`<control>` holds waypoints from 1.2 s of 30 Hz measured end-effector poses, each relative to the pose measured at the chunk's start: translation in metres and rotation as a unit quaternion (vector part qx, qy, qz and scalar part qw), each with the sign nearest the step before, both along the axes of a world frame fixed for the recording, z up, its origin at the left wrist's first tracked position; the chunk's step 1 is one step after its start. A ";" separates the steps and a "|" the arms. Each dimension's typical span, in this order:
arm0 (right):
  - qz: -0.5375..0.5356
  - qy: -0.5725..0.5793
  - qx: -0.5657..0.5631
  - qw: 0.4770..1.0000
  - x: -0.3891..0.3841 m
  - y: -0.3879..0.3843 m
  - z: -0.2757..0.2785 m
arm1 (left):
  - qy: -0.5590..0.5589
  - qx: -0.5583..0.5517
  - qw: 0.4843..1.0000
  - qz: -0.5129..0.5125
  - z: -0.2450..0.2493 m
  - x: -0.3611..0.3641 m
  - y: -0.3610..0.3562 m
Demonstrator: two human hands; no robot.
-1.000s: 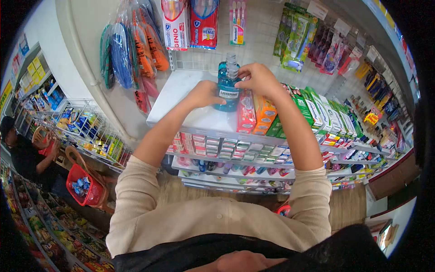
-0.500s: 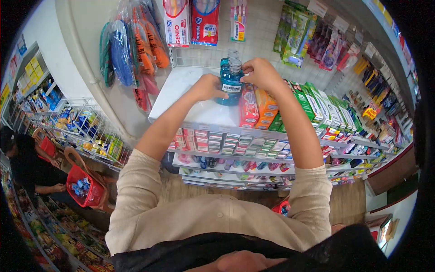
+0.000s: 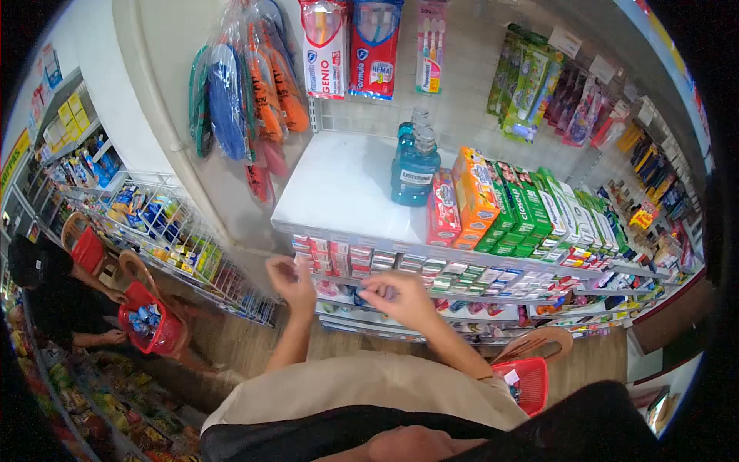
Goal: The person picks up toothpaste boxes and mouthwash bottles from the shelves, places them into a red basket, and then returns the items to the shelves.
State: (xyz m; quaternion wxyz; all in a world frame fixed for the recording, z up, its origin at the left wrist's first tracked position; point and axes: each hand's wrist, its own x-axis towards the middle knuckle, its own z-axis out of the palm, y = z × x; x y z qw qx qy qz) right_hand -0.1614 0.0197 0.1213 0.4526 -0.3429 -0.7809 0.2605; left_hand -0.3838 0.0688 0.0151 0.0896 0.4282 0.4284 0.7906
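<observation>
My left hand [image 3: 292, 283] is held in front of the shelf's front edge, apart from the goods. Its fingers are loosely bent and apart, with nothing visible in them. To its right my right hand [image 3: 400, 299] is also in front of the lower shelves, fingers half curled and slightly blurred, with no item visible in it. Blue Listerine mouthwash bottles [image 3: 416, 173] stand upright on the white top shelf [image 3: 346, 177], one behind another. Beside them stand a red toothpaste box [image 3: 444, 208] and orange toothpaste boxes [image 3: 473, 196].
Green toothpaste boxes [image 3: 523, 208] continue along the shelf to the right. Packaged toothbrushes [image 3: 375, 50] and bagged sandals [image 3: 227, 100] hang above. A red basket [image 3: 531, 385] stands low at right. At left a person in black [image 3: 58, 289] is by another red basket [image 3: 165, 335].
Both hands have let go of the mouthwash bottles and drawn back and down toward my body. The bottles stay on the shelf. The view has shifted, showing more of the right basket.
</observation>
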 end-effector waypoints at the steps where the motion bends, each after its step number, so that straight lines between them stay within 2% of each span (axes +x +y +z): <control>1: 0.009 0.012 -0.060 0.998 -0.008 0.003 -0.024 | 0.002 -0.004 1.000 0.004 -0.012 0.004 -0.001; 2: 0.019 0.023 -0.120 0.992 -0.015 0.006 -0.042 | 0.041 -0.043 0.998 0.027 -0.020 0.011 -0.001; 4: 0.025 0.022 -0.137 0.990 -0.024 0.007 -0.060 | 0.082 -0.085 0.992 0.050 -0.019 0.019 -0.003; 6: 0.030 0.019 -0.157 0.987 -0.027 0.009 -0.074 | 0.219 -0.089 0.966 0.107 -0.002 0.023 0.000; 9: 0.029 0.009 -0.175 0.984 -0.028 0.013 -0.088 | 0.203 -0.083 0.972 0.085 -0.006 0.026 0.014; 13: 0.017 -0.005 -0.183 0.983 -0.029 0.014 -0.100 | 0.229 -0.078 0.964 0.114 -0.011 0.024 0.027; 29: 0.013 0.011 -0.201 0.979 -0.036 0.014 -0.132 | 0.251 -0.065 0.959 0.118 0.000 0.015 0.029; 36: 0.031 0.029 -0.220 0.975 -0.040 0.012 -0.133 | 0.330 -0.027 0.936 0.120 0.009 0.001 0.035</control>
